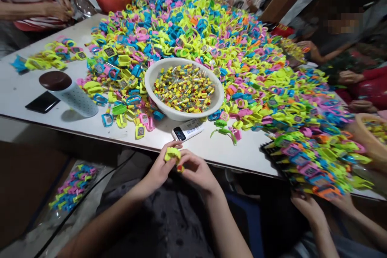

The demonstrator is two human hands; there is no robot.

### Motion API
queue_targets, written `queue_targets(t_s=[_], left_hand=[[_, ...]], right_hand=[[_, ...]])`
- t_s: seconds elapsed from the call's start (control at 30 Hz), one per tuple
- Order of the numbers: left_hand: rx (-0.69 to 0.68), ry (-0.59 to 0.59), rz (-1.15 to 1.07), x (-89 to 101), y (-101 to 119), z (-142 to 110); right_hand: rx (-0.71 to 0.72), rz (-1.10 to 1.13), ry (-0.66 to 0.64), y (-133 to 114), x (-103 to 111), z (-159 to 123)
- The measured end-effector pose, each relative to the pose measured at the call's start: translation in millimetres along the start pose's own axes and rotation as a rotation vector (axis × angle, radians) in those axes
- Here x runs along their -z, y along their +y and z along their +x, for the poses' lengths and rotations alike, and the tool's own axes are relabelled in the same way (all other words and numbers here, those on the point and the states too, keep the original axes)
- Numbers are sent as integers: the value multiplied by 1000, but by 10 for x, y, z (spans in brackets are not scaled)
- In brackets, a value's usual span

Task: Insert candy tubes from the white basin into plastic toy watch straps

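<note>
1. We see the white worktop (248, 153) spreading under most of the goods, its near edge just beyond the hands, probably to keep everything within reach.
2. On it lies a broad heap of plastic toy watches (211, 40), likely piled centrally so that people on several sides can draw from it.
3. The white basin (175, 115) sits at the heap's near side, in front of the hands. It holds small yellow pieces (184, 88); we take its wall to keep them from mixing with the heap.
4. The dotted tumbler (72, 96) stands on its base to the left, seemingly placed out of the way.
5. The left hand (159, 169) is above the lap, its fingers pinching a yellow toy-watch part, apparently to steady it.
6. The right hand (198, 171) is close beside, thumb and forefinger pinching a red-tipped piece, a grip that suits something so small.
7. The yellow toy-watch part (171, 153) is between the 2 hands, its arched side up, its long axis roughly side to side.
8. The red-tipped piece (180, 168) is just below it, red end towards us; fingers hide the rest, so we cannot tell its long axis surely.
</note>
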State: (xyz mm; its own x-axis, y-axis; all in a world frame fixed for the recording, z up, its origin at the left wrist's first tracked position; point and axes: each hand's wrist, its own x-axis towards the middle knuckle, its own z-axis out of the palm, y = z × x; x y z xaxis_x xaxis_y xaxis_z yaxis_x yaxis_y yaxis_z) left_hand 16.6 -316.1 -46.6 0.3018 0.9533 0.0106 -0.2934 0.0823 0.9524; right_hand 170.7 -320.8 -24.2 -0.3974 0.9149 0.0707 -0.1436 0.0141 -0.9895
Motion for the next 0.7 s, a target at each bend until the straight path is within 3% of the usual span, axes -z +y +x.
queue_targets(t_s=[0.07,0.17,0.23,0.53,0.7], left_hand=[[-5,122,-64,-39,39,5],[14,340,-57,-8,71,1],[29,378,-37,46,108,5],[272,143,117,93,329,-6],[302,66,169,88,306,-7]], right_hand=[[0,16,-33,-11,-127,26],[-20,49,115,-31,-144,90],[-81,89,204,-32,-112,130],[-194,473,324,159,-244,224],[-262,611,362,169,-328,231]])
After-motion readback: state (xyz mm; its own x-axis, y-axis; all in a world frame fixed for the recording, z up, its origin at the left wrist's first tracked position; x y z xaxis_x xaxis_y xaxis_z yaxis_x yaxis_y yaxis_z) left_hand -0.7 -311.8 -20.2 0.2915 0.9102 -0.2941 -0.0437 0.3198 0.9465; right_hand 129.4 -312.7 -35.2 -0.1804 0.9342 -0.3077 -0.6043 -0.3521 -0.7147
